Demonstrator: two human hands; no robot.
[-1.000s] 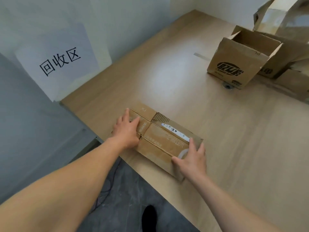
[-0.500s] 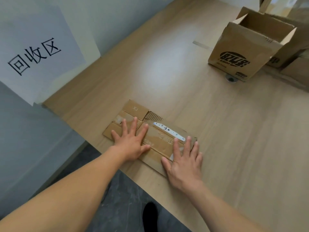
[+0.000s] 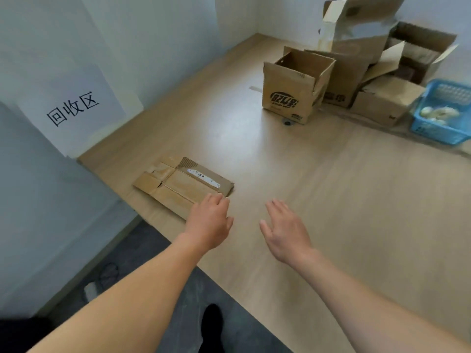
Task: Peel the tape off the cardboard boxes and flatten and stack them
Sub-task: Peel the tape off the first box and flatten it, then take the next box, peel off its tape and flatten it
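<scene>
A flattened cardboard box with a white label lies near the table's left front corner. My left hand hovers at its near right corner, fingers loosely curled and holding nothing. My right hand is over bare table to the right of it, fingers straight and spread, apart from the box. An upright open box with a black logo stands at the back. Behind it sits a pile of several more open boxes.
A blue plastic basket with pale crumpled bits stands at the right edge. A strip of tape lies on the wooden table left of the logo box. A paper sign hangs on the left wall. Dark floor lies below the table's front edge.
Both hands have lifted off the flattened box and moved right. The view has swung right and up, bringing the box pile and blue basket into sight.
</scene>
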